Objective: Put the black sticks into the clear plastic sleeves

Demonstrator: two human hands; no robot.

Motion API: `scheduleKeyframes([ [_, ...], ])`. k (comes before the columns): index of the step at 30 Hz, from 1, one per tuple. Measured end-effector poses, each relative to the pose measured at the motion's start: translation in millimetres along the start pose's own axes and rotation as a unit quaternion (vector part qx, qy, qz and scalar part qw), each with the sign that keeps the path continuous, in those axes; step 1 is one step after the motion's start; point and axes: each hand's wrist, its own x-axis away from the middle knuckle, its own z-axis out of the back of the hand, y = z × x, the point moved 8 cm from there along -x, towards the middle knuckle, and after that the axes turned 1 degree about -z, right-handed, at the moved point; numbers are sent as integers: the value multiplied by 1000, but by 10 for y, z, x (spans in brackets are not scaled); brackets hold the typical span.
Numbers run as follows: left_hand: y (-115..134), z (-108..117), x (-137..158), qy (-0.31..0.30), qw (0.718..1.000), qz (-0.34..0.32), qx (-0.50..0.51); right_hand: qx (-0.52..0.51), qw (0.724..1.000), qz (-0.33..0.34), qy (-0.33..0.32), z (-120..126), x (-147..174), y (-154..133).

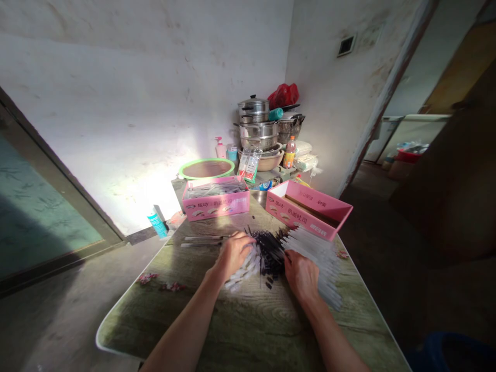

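My left hand (235, 254) is over a heap of short white plastic pieces (245, 274), its fingers curled together at the edge of a pile of thin black pieces (270, 250). What those fingers hold is too small to make out. On the other side of the black pile, my right hand (303, 275) is closed, with its fingertips against the black pieces; whatever is in them is hidden. Many long translucent white tubes (310, 248) lie fanned out beside and under the right hand. A few slim sticks (201, 241) lie left of the left hand.
Behind the hands stand a pink box (217, 207) filled with thin translucent pieces and a second pink box (302, 217) with a brown bottom. A green-rimmed round basin (207, 168), stacked steel pots (258, 135) and an orange-capped bottle (290, 152) are farther back, near the wall.
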Motion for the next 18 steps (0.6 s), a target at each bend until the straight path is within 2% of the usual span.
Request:
scheduleKeyframes([
  [4,182,-213,32,-58,997,-31,-27,52,997,-46,-21,55,-27,131],
  [9,180,-283,-2,-69,993,-29,-87,74,995,-53,-43,71,-45,184],
  [15,230,-454,-49,-101,985,-61,-129,87,994,-56,-28,41,-45,189],
  [18,236,-464,-45,-103,983,-63,-136,88,995,-49,-27,12,-51,195],
])
